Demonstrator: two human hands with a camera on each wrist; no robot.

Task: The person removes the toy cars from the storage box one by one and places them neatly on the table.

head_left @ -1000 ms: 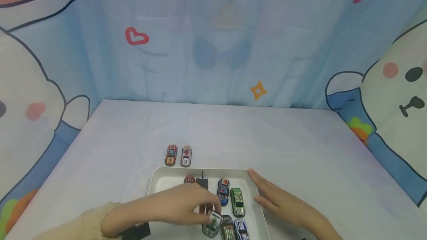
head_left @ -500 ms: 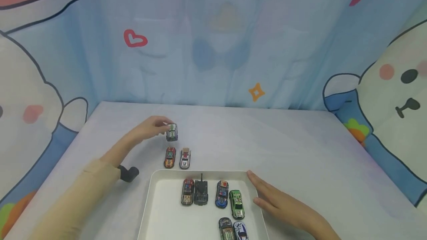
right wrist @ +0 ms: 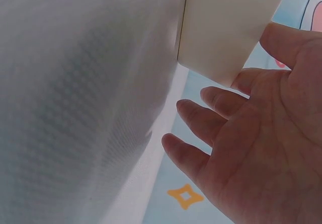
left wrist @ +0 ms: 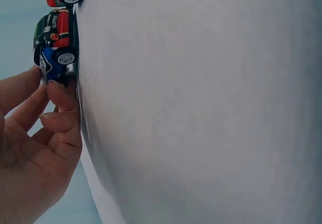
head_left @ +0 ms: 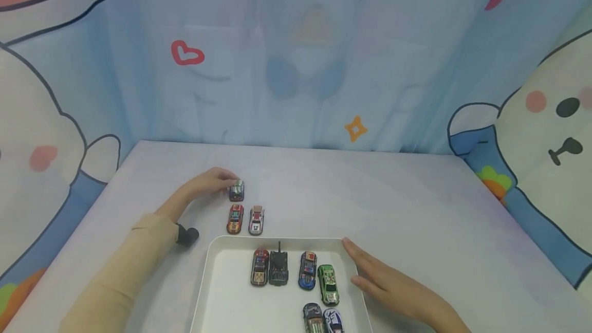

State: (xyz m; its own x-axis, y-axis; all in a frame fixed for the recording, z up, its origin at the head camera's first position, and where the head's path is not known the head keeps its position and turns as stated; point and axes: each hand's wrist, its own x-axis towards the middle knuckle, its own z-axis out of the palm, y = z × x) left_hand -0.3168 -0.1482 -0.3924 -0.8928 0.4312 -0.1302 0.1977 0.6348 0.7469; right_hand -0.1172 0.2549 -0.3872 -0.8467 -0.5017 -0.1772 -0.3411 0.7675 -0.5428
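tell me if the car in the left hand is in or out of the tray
Out: the head view shows the car, pinched by the left hand, beyond the far edge of the tray.

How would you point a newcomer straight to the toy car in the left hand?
Start from the white tray: past the left part of its far edge stand an orange car and a white car, side by side. The toy car is just beyond the orange one. Its top looks green and silver; unlike both neighbours, it is pinched by the left hand.
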